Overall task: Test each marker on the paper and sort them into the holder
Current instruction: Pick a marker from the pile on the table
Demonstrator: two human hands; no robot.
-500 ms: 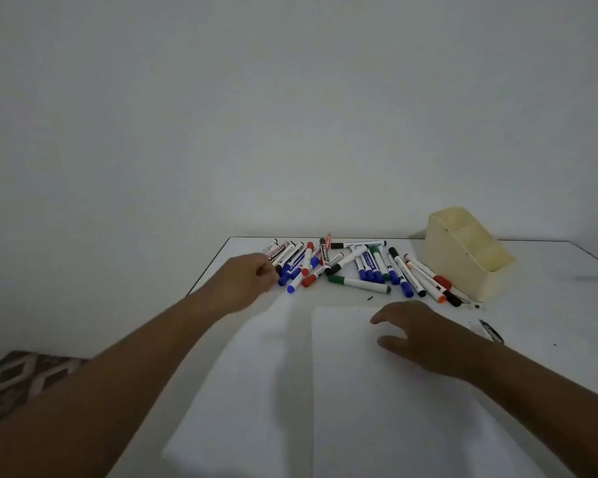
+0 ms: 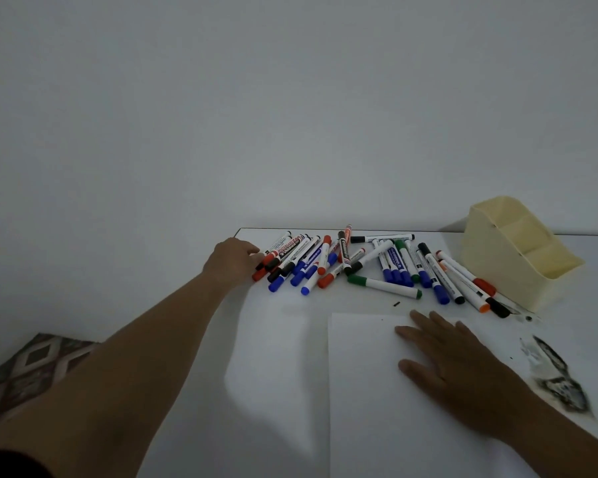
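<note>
Head view: 1 white table [image 2: 283,339] with smooth top, carrying 1 flat rectangular sheet of paper [image 2: 377,391], 1 cream plastic holder [image 2: 491,263] with stepped open compartments, and a loose heap of markers [image 2: 359,267], too overlapped for an exact count, roughly 30, slim white barrels capped blue, red, black, green, orange. Left hand [image 2: 233,262] at the heap's left edge, fingers curled onto the nearest markers; actual grip cannot be told. Right hand [image 2: 463,370] flat on the paper, fingers straight and spread. Dark smudges [image 2: 560,381] at right. Patterned fabric [image 2: 32,370] beyond the table.
</note>
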